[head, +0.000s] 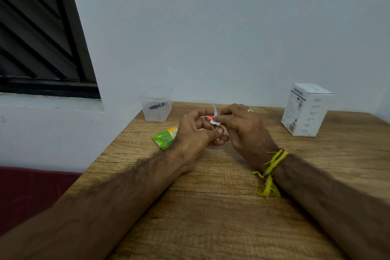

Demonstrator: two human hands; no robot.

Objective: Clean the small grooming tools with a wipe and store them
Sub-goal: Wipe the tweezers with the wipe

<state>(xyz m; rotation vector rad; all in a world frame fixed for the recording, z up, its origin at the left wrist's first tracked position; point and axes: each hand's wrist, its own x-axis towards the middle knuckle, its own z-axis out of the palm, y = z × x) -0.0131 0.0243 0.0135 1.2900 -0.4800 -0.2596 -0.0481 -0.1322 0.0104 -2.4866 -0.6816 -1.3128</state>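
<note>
My left hand (195, 133) pinches a small metal grooming tool with a pink-red part (207, 117), held just above the wooden table (211, 207). Against that tool my right hand (242, 129) presses a white wipe (215, 119); a strip of the wipe sticks up between the hands. Most of the tool is hidden by my fingers. At the table's far left corner stands a clear plastic container (156, 105) holding a dark tool (157, 106). A small metal piece (184, 115) lies on the table behind my left hand.
A green and orange wipe sachet (165, 137) lies left of my left hand. A white cardboard box (305, 110) stands at the far right. A pale wall runs behind the table, and the table's left edge drops off beside a dark red surface (31, 192).
</note>
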